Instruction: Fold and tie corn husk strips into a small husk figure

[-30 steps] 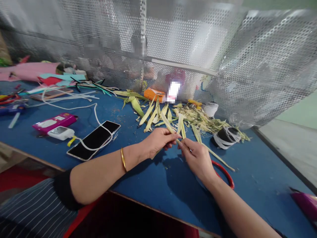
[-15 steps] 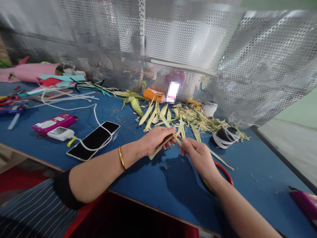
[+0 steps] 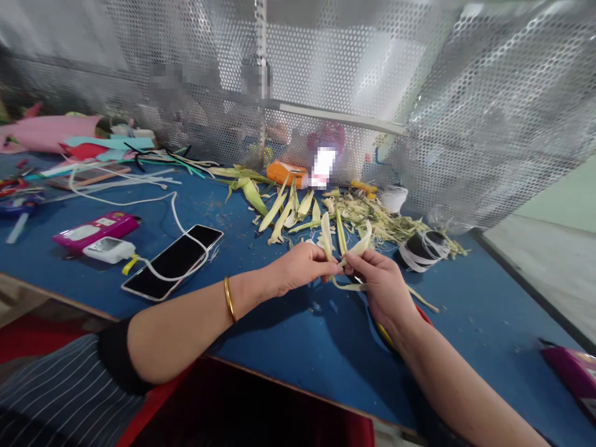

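Note:
My left hand (image 3: 305, 267), with a gold bangle on its wrist, pinches pale corn husk strips (image 3: 326, 236) above the blue table (image 3: 279, 354). Close against it, my right hand (image 3: 382, 279) is closed on the same husk strips, where they cross. One strip end curls up over the right fingers, and another loops below the fingertips. Partly hidden under my right forearm are scissors (image 3: 384, 338) with red and yellow handles. Beyond the hands lie loose husk leaves (image 3: 274, 211) and a heap of shredded husk (image 3: 379, 217).
A black spool with white cord (image 3: 423, 251) stands at right. On the left lie a phone (image 3: 174, 261), a white cable and a magenta device (image 3: 100, 231). An orange packet (image 3: 285, 174) and a lit screen (image 3: 323, 166) rest by the perforated sheet (image 3: 335, 74). A magenta box (image 3: 570, 372) sits far right.
My hands have drawn together at the crossing of the strips. The strip end that hung below my left hand now loops toward the right, and another end curls up over my right hand.

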`<action>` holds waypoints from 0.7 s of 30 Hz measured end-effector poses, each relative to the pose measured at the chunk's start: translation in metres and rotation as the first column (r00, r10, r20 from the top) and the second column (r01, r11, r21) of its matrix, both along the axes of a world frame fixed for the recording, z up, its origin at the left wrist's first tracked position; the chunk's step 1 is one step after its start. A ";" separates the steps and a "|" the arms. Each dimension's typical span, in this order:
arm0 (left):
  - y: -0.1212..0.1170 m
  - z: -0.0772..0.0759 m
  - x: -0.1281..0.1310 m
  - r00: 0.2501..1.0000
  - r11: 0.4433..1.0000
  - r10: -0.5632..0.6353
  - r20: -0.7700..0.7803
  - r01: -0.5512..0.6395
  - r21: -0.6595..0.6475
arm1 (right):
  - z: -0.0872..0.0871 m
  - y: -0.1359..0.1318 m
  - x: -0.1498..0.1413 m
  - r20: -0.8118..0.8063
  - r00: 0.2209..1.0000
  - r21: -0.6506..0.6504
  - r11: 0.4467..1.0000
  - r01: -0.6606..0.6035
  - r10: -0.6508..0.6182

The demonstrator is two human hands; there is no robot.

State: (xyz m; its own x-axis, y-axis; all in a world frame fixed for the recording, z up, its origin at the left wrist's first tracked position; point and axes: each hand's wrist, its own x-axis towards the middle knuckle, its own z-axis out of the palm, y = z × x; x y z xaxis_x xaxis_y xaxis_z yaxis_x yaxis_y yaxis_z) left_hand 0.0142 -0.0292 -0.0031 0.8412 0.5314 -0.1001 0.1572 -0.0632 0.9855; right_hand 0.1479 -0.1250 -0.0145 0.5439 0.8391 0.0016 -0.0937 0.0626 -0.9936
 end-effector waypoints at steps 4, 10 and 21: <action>-0.004 0.004 0.000 1.000 0.997 -0.015 -0.007 0.015 -0.071 | -0.004 0.001 -0.003 0.032 0.996 0.047 0.995 0.084 -0.085; -0.004 0.005 -0.003 1.000 0.992 -0.008 -0.027 0.005 -0.122 | -0.009 0.005 0.010 0.178 0.979 0.035 0.995 0.092 -0.096; -0.007 -0.005 0.000 0.996 0.995 -0.040 -0.079 0.047 0.088 | 0.007 -0.007 -0.001 0.910 0.408 0.101 0.993 -0.060 -0.068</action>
State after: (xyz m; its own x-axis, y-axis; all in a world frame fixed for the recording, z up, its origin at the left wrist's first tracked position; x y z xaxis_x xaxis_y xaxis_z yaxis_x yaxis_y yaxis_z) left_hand 0.0145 -0.0361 -0.0081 0.8553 0.5041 -0.1196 0.2281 -0.1590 0.9606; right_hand 0.1465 -0.1319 -0.0075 0.1697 0.7964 0.5805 0.8632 0.1641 -0.4775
